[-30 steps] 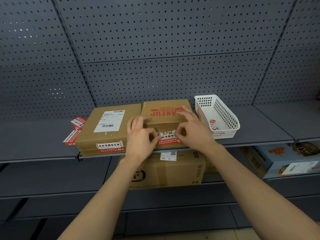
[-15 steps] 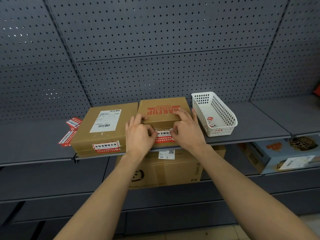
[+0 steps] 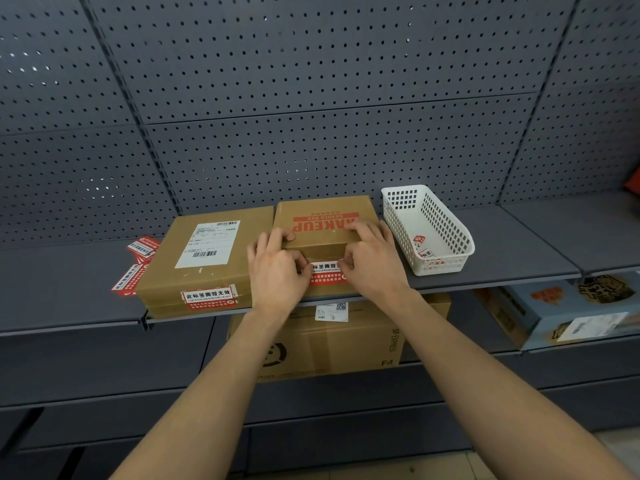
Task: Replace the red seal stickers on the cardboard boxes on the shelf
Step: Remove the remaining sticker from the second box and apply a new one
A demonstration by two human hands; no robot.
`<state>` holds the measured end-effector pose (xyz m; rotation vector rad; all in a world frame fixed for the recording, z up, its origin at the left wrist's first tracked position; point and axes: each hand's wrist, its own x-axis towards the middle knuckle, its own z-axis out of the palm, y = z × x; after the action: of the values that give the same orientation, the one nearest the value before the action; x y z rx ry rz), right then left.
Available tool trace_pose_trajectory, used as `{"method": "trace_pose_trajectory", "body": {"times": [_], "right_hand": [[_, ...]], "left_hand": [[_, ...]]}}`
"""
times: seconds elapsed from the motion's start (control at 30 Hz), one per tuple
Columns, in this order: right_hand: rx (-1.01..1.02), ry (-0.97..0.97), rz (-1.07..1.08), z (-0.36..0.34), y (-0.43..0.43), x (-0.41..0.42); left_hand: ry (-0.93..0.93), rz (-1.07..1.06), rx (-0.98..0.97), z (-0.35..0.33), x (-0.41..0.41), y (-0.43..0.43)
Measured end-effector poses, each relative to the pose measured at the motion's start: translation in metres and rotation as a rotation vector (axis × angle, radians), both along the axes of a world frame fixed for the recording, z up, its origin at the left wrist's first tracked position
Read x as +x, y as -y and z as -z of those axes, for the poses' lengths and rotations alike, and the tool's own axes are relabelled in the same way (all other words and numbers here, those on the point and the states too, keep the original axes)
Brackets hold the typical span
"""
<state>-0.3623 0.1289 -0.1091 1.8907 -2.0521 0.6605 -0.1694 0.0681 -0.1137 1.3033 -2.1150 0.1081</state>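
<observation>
Nearest, below the working level, a large SF Express carton (image 3: 329, 344) sits on the lower shelf, with a printed blue box (image 3: 554, 317) to its right. Above them, at the front lip of the grey shelf (image 3: 502, 251), both hands work on the task's thing, the red seal sticker (image 3: 325, 271), which lies across the near face of the makeup box (image 3: 322, 206). The left hand (image 3: 277, 275) has its fingers curled over the box's top edge and its thumb on the sticker's left end. The right hand (image 3: 375, 268) mirrors it on the right end, so each grip is narrow and clamps the box edge, with the sticker under the thumb. Whether a corner is being lifted or pressed down I cannot tell. If it is a peel, the likely failure is that the sticker tears into scraps or pulls the cardboard's skin away when tugged fast or steeply. If it is a press, trapped creases would come from the thumbs sliding unevenly. The box stands right at the shelf's lip, so a hard pull toward the person could drag it off. Just left, touching it, is a parcel with a shipping label (image 3: 162, 275), which carries its own seal sticker (image 3: 209, 297). Loose red stickers (image 3: 136, 268) lie left of the parcel. To the right is a white basket (image 3: 446, 230) holding sticker scraps (image 3: 424, 252). Farthest back is the pegboard wall (image 3: 311, 98).
</observation>
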Motion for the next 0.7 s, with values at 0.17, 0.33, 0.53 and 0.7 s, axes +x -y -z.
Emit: {"method": "trace_pose_trajectory", "body": {"times": [0.17, 0.33, 0.53, 0.7], "right_hand": [[-0.005, 0.007, 0.009, 0.0, 0.003, 0.0], [-0.006, 0.021, -0.005, 0.0, 0.005, -0.002], [-0.07, 0.018, -0.036, 0.005, 0.003, -0.008], [-0.136, 0.096, -0.156, 0.008, -0.003, -0.021]], "left_hand": [[0.011, -0.021, -0.013, 0.002, -0.002, 0.001], [0.026, -0.016, -0.025, -0.002, -0.003, 0.002], [0.037, 0.009, -0.07, -0.004, 0.002, 0.001], [0.012, 0.021, -0.06, -0.004, 0.008, 0.006]]}}
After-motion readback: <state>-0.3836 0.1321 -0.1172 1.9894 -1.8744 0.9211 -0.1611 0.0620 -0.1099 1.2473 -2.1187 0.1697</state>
